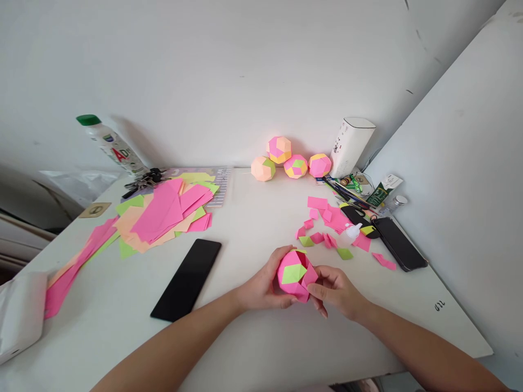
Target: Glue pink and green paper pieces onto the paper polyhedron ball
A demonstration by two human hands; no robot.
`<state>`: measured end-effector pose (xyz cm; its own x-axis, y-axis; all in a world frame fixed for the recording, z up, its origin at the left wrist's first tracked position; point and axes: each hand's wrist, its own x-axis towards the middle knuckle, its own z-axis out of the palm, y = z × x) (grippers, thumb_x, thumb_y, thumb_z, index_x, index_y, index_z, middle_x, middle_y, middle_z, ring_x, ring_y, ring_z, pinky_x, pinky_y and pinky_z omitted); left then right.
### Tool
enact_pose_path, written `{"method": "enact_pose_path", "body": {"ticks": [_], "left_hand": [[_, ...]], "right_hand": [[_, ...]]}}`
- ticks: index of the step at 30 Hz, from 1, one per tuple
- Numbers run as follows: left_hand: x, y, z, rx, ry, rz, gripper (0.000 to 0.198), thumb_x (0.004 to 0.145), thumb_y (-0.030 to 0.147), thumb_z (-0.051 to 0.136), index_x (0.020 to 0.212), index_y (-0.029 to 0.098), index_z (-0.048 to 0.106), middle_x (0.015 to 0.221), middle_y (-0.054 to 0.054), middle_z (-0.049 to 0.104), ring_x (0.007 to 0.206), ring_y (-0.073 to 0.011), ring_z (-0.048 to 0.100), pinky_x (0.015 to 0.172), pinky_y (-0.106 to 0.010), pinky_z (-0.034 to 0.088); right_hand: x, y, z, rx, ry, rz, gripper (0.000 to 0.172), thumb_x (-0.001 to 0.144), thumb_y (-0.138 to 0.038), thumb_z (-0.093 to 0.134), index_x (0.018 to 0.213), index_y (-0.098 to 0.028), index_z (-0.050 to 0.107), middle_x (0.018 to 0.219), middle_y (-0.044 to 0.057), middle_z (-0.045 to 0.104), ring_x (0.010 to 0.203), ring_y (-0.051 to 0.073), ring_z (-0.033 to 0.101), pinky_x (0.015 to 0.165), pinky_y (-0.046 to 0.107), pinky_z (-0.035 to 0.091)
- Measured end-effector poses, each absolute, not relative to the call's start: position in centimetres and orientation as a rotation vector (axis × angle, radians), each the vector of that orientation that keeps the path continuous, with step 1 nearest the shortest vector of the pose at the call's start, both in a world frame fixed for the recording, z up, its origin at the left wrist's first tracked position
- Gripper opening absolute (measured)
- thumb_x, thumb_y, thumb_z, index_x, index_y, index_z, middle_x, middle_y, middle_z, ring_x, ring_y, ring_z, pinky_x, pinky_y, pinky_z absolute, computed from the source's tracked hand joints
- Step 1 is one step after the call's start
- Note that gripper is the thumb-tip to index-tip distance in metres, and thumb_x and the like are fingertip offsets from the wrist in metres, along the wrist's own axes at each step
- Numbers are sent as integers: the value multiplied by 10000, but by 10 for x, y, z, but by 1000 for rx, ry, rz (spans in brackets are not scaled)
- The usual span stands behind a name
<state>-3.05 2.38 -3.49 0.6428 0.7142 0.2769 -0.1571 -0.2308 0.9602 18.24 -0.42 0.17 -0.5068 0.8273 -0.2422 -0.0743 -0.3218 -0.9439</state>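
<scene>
A pink and lime-green folded paper ball [293,274] is held above the front middle of the table. My left hand [263,283] cups it from the left, thumb below and fingers behind. On the other side, my right hand [337,291] pinches a pink paper flap [309,275] at the ball's right edge. A dark gap shows in the ball's upper right. Behind the hands lie small folded pink pieces [317,238] and a green folded piece [345,253], near a small white glue bottle [352,232].
Several finished paper balls [296,166] rest against the wall. Paper strips [159,215] are heaped at left, near a black phone [187,279] and a leaning white bottle [112,144]. A white container [351,147], scissors [358,218] and a dark phone [399,243] stand or lie at right.
</scene>
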Motion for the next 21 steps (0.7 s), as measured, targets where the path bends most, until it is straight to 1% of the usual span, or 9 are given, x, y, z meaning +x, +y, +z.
{"method": "enact_pose_path", "body": {"ticks": [4,7,12,16,21], "left_hand": [[-31,24,-36,1635,471,857,932,717,272,726,1446,250,146,1402,-179,334,1256,-342,408,1002,-491,388],[-31,24,-36,1657,470,859,939,714,255,724,1445,260,135,1402,-177,336,1255,-342,410,1004,-488,386],[-31,24,-35,1651,462,855,927,720,249,719,1444,246,141,1380,-182,350,1233,-339,428,983,-482,406],[-30,24,-33,1638,453,855,918,719,263,721,1441,239,154,1358,-176,369,1210,-331,442,963,-480,423],[-30,24,-31,1620,454,840,918,714,268,728,1435,243,160,1358,-178,363,1209,-332,440,936,-471,444]], "right_hand": [[181,-3,4,-963,-1218,1937,235,805,-375,679,821,-164,577,531,-25,616,417,90,521,381,202,438],[181,-2,4,-967,-1147,1948,252,823,-402,653,787,-171,559,528,-23,617,422,94,539,374,197,431],[179,-5,1,-974,-1173,1792,270,811,-334,681,675,-180,505,498,-42,595,380,87,531,370,205,434],[177,-8,3,-990,-1216,1688,273,804,-322,686,655,-180,506,521,-32,603,400,100,555,376,222,461],[177,-9,4,-968,-1220,1698,260,817,-293,675,661,-176,504,518,-23,630,405,103,570,388,221,478]]}}
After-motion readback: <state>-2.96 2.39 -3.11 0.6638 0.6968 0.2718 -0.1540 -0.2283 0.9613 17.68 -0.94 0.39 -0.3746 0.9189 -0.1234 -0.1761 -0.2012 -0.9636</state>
